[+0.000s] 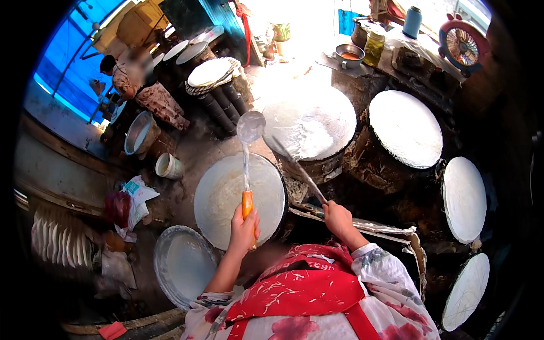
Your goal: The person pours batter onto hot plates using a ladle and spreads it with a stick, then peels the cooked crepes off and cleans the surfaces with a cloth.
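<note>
My left hand (pixel 243 229) grips the orange handle of a metal ladle (pixel 250 126), its bowl coated white and held up ahead. In my right hand (pixel 339 219) is a long thin stick or spatula (pixel 305 173). Its far end reaches over the edge of a round griddle (pixel 276 121) that bears an uneven spread of white batter (pixel 309 138). Beneath the ladle is a nearer round griddle or lidded vat (pixel 214 195) with a pale, wet-looking surface. At lower left, beside my left forearm, a wide basin (pixel 160 257) contains whitish liquid.
Several white-topped rounds, including one at right (pixel 406 129), curve along the right side. A metal cup (pixel 349 63) of orange liquid, a jar (pixel 374 46) and a fan (pixel 462 46) stand at upper right. A bucket (pixel 173 168) and a bending person (pixel 148 91) are at left.
</note>
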Demonstrator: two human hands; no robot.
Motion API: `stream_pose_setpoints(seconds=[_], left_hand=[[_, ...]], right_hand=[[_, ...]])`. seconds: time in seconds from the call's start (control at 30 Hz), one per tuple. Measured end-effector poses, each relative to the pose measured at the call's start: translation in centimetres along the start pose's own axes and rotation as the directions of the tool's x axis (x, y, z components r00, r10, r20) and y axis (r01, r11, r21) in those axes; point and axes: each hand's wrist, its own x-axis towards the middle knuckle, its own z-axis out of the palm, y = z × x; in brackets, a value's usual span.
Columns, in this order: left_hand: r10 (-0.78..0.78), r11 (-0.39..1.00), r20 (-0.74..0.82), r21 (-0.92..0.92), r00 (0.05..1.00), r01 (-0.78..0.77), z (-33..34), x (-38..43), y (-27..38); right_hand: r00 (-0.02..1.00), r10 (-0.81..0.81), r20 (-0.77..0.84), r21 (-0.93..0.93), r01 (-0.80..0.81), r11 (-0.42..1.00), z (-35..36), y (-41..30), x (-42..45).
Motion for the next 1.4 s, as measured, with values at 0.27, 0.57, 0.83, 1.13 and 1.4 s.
stream_pose_setpoints(seconds=[0.27,0.57,0.83,1.13,1.4], left_hand=[[-0.049,0.995,0.072,-0.081,0.996,0.055,1.3,1.0,1.9],[-0.019,0.897,0.306,-0.415,0.952,0.152,3.5,3.7,3.0],[-0.095,0.863,0.272,-0.458,0.958,0.216,6.0,6.7,2.1],[-0.176,0.899,0.154,-0.377,0.972,0.222,6.3,7.6,3.4],[-0.260,0.917,0.061,-0.295,0.964,0.267,5.3,6.1,2.2]], right_hand=[[0.975,0.163,-0.153,0.131,-0.143,0.981,-2.9,4.8,0.8],[0.960,0.206,-0.191,0.189,-0.170,0.967,-5.5,8.6,2.2],[0.953,0.241,-0.184,0.198,-0.204,0.959,-7.4,10.6,4.2],[0.970,0.114,-0.216,0.086,-0.097,0.992,-9.3,12.3,8.5],[0.997,-0.001,-0.074,-0.053,-0.003,0.999,-9.1,12.7,8.5]])
